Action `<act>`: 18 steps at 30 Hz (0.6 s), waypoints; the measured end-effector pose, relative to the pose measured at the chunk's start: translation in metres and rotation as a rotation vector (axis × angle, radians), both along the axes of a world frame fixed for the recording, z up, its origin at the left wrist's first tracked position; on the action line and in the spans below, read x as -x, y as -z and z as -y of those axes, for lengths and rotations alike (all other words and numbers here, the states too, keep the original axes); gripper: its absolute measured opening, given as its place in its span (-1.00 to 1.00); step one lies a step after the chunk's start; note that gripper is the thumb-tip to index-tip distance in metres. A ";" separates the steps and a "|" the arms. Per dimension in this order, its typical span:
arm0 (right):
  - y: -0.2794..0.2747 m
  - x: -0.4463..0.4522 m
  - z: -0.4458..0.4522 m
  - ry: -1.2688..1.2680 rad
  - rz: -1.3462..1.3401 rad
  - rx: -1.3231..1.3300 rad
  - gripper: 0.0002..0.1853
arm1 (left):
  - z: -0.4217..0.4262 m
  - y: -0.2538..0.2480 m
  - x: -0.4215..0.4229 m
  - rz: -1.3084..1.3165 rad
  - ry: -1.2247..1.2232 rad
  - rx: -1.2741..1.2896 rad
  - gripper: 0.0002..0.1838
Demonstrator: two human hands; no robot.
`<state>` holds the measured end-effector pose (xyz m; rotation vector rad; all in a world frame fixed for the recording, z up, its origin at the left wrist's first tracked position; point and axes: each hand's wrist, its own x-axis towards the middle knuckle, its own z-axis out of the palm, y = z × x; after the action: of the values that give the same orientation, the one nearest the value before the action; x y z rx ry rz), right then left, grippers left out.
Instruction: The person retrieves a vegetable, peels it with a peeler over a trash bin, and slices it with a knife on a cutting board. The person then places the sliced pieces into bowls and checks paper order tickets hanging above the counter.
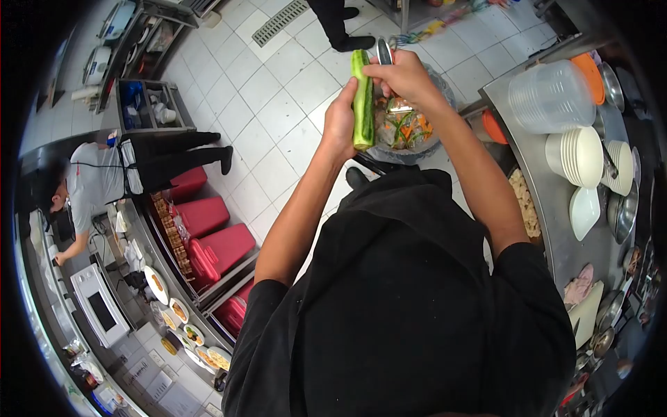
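Note:
My left hand (339,121) is closed around a long green cucumber (363,111), held upright with pale peeled strips beside darker skin. My right hand (408,78) grips a peeler (384,51), whose dark, pale-edged handle sticks out past the fingers. Its blade is hidden by the hand. The right fingertips are at the cucumber's upper part. Beneath both hands stands a bin (445,87) lined with a clear plastic bag, with green and orange vegetable scraps (403,132) inside.
On the right, a steel counter (566,254) carries clear plastic containers (549,101), white bowls (573,156) and a cutting board (587,316). Red bins (226,250) and plates of food (179,311) are on the left. A co-worker (104,170) stands there; another person's legs (333,24) show ahead.

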<state>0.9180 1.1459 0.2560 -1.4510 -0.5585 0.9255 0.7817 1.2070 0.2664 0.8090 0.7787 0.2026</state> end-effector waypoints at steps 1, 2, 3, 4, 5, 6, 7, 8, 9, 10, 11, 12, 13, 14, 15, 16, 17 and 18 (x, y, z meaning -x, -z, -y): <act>0.007 0.004 0.000 0.104 -0.040 -0.008 -0.80 | -0.001 0.004 0.003 -0.013 0.023 -0.009 -0.57; 0.016 0.002 0.002 0.106 -0.048 0.007 -0.86 | -0.005 0.014 0.008 -0.031 0.058 -0.020 -0.58; 0.020 -0.001 0.005 0.105 -0.051 0.006 -0.86 | -0.005 0.012 0.010 -0.034 0.057 -0.021 -0.58; 0.024 -0.003 0.010 0.150 -0.045 0.054 -0.90 | -0.004 0.010 0.014 -0.041 0.031 -0.022 -0.58; 0.029 -0.007 0.013 0.191 -0.037 0.102 -0.91 | -0.004 0.009 0.017 -0.047 0.002 -0.023 -0.58; 0.041 -0.013 0.016 0.247 0.075 0.134 -0.85 | -0.007 0.009 0.020 -0.050 -0.034 -0.027 -0.57; 0.054 -0.023 0.021 0.231 0.072 0.135 -0.85 | -0.012 0.011 0.021 -0.044 -0.067 -0.003 -0.58; 0.065 -0.033 0.025 0.246 0.357 0.288 -0.81 | -0.016 0.012 0.023 0.013 -0.083 0.051 -0.58; 0.062 -0.034 0.022 0.258 0.648 0.429 -0.76 | -0.021 0.011 0.024 0.074 -0.100 0.100 -0.59; 0.059 -0.031 0.019 0.244 0.652 0.419 -0.76 | -0.024 0.009 0.024 0.077 -0.117 0.094 -0.59; 0.056 -0.029 0.021 0.283 0.259 0.286 -0.72 | -0.025 0.009 0.021 0.088 -0.140 0.107 -0.58; 0.045 -0.025 0.024 0.309 -0.134 0.158 -0.67 | -0.025 0.009 0.019 0.098 -0.164 0.124 -0.58; 0.028 -0.016 0.026 0.293 -0.133 0.163 -0.67 | -0.025 0.010 0.016 0.098 -0.180 0.127 -0.58; 0.005 -0.002 0.026 0.263 -0.284 -0.076 -0.67 | -0.024 0.011 0.013 0.092 -0.184 0.129 -0.58; -0.014 0.012 0.025 0.234 -0.437 -0.316 -0.66 | -0.021 0.009 0.010 0.085 -0.183 0.130 -0.57; -0.029 0.023 0.023 0.233 -0.440 -0.312 -0.66 | -0.016 0.000 0.005 0.051 -0.198 0.129 -0.56; -0.043 0.032 0.021 0.201 -0.502 -0.400 -0.66 | -0.014 0.004 0.002 0.051 -0.196 0.129 -0.56; -0.050 0.038 0.020 0.171 -0.561 -0.490 -0.65 | -0.012 0.003 -0.002 0.146 -0.201 0.209 -0.56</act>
<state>0.8805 1.1261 0.3059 -0.7383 -0.2117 0.9277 0.7835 1.2191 0.2631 0.5123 0.7296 0.3498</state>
